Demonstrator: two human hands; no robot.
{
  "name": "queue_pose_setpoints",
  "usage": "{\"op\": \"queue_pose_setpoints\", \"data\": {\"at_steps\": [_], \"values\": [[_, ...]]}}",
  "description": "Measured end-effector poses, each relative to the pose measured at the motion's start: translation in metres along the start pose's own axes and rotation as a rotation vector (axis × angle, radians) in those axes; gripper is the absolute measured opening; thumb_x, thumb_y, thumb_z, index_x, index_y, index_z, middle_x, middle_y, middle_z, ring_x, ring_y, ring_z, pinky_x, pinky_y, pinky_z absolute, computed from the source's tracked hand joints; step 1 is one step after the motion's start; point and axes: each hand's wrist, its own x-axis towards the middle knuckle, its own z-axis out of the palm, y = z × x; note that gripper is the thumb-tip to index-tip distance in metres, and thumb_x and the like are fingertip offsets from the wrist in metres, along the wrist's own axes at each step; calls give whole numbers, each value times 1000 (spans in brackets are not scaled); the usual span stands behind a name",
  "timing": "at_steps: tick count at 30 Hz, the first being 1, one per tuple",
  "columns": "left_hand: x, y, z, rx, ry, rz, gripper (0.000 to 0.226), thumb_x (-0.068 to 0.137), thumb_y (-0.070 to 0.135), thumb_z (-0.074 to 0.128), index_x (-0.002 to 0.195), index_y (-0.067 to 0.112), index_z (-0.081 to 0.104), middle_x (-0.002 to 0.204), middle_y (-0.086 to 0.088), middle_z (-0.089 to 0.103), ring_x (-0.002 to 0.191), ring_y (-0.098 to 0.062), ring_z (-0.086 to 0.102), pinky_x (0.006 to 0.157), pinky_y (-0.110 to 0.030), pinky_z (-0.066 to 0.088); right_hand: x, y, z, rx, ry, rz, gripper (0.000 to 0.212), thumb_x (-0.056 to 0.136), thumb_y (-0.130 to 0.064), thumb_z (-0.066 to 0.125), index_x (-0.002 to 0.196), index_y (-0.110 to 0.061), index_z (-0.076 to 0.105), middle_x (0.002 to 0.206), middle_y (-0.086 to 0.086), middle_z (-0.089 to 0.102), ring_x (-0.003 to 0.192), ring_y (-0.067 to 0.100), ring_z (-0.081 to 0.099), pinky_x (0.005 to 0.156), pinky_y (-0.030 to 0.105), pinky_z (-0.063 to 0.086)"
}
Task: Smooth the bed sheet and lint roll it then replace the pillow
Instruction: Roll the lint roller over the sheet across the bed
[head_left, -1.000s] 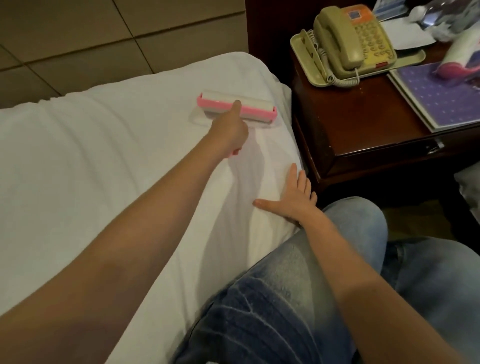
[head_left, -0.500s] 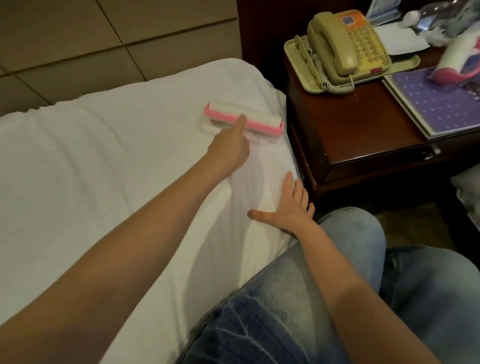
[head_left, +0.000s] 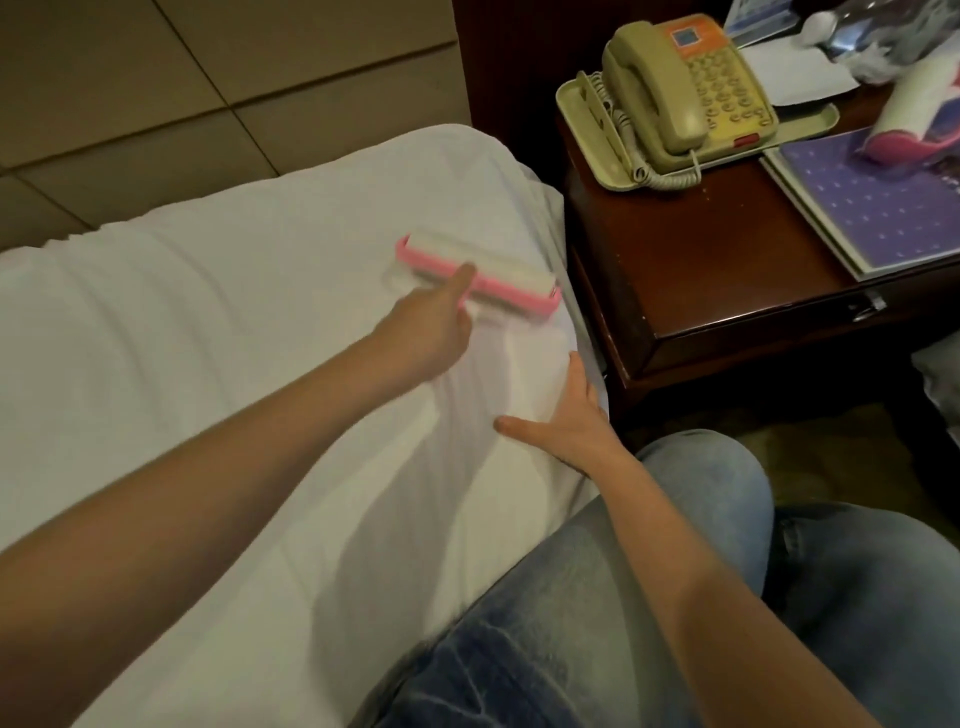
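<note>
Fingers of the left hand (head_left: 426, 332) curl around the handle of the pink lint roller (head_left: 478, 273), forefinger stretched straight onto its frame; the handle itself is mostly hidden. The roller's white drum lies on the bed sheet (head_left: 208, 364) just past that fingertip. The right hand (head_left: 566, 415) rests flat on the sheet, fingers straight, thumb spread, holding nothing. Beyond its fingertips stands a dark nightstand (head_left: 727, 270) with a telephone (head_left: 685, 98).

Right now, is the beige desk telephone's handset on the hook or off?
On the hook: the curved beige handset lies seated on the push-button telephone.
</note>
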Motion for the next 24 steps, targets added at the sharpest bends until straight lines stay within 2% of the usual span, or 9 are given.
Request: {"op": "queue_pose_setpoints", "data": {"at_steps": [2,4,6,9,13,16,20,22,24], "values": [[44,22,3,-23,20,4,56,99,16,30,151,24,11,128,-22,51,106,-36,55,72,-29,37,2,-1,-1,63,30,-5,123,63,-64,76,149,-32,-6,155,1,14,140,29,22,112,51,27],[67,42,2,7,38,16,58,98,13,30,151,23,9,131,-19,48,112,-34,51,72,-34,37,4,-2,-1,110,54,-9,119,59,-67,76,148,-34,4,149,0,26,135,27,30,108,51,33],[61,48,5,46,45,52,59,97,10,31,150,23,9,120,-19,51,102,-31,52,70,-33,35,6,-2,-1,139,51,-1,120,54,-70,74,146,-36,6,148,-1,27,133,26,33,107,51,35],[16,26,15,33,37,49,60,97,11,31,151,24,8,83,-7,46,75,-25,46,63,-31,30,8,-2,-1,147,40,9,120,58,-67,76,148,-33,4,151,-1,23,135,26,31,108,51,34],[-22,-13,15,14,-1,10,57,99,21,33,150,32,11,63,-1,46,56,-18,46,57,-31,36,12,4,2,111,53,9,119,67,-60,75,151,-26,-2,156,-1,16,140,25,24,112,44,29],[16,-5,13,43,66,66,57,98,20,35,150,29,13,83,-15,61,73,-33,57,64,-32,36,14,2,1,127,45,11,117,68,-58,75,151,-25,-1,156,-1,16,140,25,24,111,43,29],[109,25,8,123,77,94,54,100,21,31,150,31,12,114,-23,56,102,-38,54,73,-33,34,14,3,-1,142,35,15,118,66,-58,76,150,-28,0,154,-1,20,138,26,28,111,47,30],[132,33,8,192,47,95,54,100,20,29,149,35,11,118,-21,53,104,-37,53,73,-34,33,14,5,-1,142,24,18,117,64,-60,76,149,-30,1,153,-1,22,137,25,29,110,49,31],[131,30,12,219,36,119,54,101,20,28,149,37,11,109,-19,53,99,-36,53,70,-34,33,13,5,-1,121,11,21,118,64,-62,75,149,-30,-1,154,-1,19,138,25,27,110,48,30]]}}
